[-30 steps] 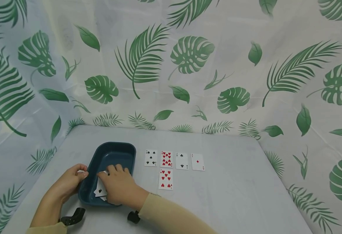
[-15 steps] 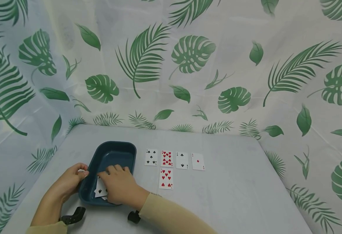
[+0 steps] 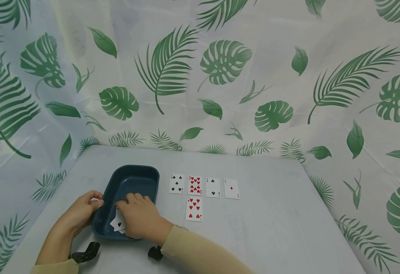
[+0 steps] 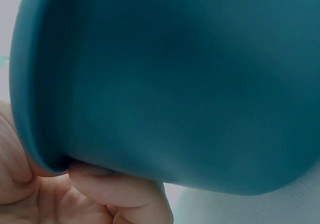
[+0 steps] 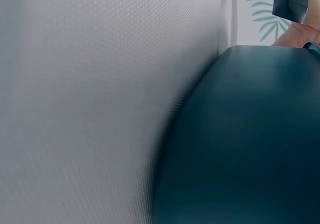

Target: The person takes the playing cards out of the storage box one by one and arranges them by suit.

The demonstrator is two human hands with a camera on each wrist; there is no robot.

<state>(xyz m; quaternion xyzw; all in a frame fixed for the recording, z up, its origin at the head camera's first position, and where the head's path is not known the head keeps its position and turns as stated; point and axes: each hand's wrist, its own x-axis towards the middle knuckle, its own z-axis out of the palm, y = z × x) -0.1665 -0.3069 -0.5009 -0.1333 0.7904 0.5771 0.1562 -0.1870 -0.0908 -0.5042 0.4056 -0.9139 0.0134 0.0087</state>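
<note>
A deep blue-green plastic tray stands at the left of the table. My left hand grips its left rim; up close in the left wrist view a bent finger lies against the outer wall below the lip. Over the tray's near half, my right hand reaches in with fingers curled down on the playing cards. A spade card sticks out askew under its thumb, and its fingertips are hidden. The right wrist view shows mostly the tray's outer wall.
To the tray's right, face up, lie a row of cards: a five of spades, a heart card, a two of clubs and an ace of diamonds. Below the heart card is a seven of hearts. Leaf-printed cloth walls the back.
Under my right hand, the spade card has turned and slid slightly, now lying at a sharper angle. The left hand and the tray stay in place.
</note>
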